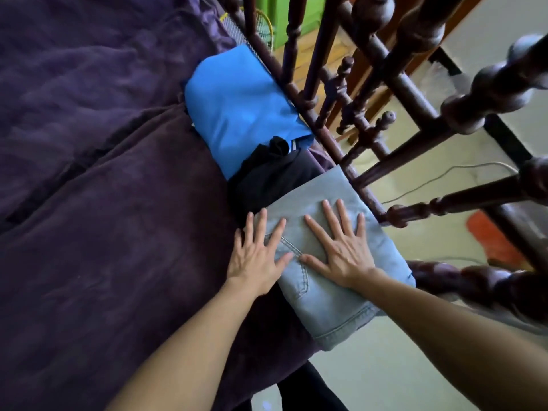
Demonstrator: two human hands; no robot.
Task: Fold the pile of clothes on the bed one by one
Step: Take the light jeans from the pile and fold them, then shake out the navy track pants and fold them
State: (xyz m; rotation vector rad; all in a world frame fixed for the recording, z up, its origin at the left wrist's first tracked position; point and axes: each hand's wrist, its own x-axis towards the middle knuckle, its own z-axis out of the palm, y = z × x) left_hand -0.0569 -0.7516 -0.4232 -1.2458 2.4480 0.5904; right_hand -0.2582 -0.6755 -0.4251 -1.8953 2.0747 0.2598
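Fingers (pixel 341 216) of both hands lie straight and spread, gripping nothing, pressed flat on the folded grey jeans (pixel 332 310). The left hand (pixel 258 258) straddles the jeans' left edge and the purple bed cover (pixel 103 203). The right hand (pixel 341 252) rests mid-fold. Both forearms reach in from below. The jeans lie on the bed beside the wooden rail (pixel 412 90), against a black garment (pixel 267 179), with a blue garment (pixel 240 105) beyond.

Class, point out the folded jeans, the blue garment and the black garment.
folded jeans (pixel 332 310), head view, denim above the hem.
blue garment (pixel 240 105), head view, middle of top.
black garment (pixel 267 179), head view, its centre.
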